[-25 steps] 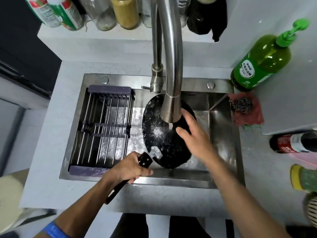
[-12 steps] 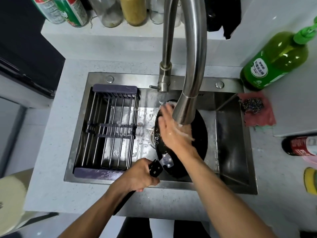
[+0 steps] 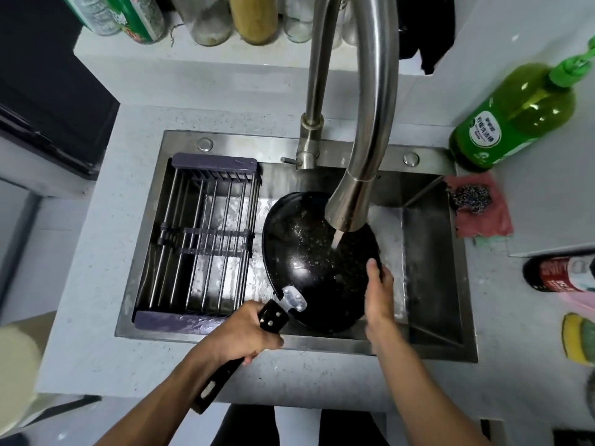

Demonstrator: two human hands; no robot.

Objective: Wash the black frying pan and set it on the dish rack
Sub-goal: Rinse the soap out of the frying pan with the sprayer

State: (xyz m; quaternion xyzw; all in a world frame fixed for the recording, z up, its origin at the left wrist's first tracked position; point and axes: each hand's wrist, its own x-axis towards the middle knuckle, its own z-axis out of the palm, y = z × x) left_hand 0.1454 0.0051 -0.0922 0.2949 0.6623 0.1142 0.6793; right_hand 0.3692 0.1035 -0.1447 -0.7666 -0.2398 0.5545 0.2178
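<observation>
The black frying pan (image 3: pixel 317 263) sits tilted in the sink (image 3: pixel 428 272) under running water. The left hand (image 3: pixel 240 334) clenches its handle and the right hand (image 3: pixel 380 292) clasps the rim. Wet and probably slippery, rigid and fairly heavy, it seems best carried by the handle.

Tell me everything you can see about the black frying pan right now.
The black frying pan is round, dark and glossy, wet with droplets, tilted in the sink under the running faucet. A metal bracket rivets its long black handle on. The left hand grips that handle; the right hand holds the right rim. The dish rack sits to its left.
</observation>
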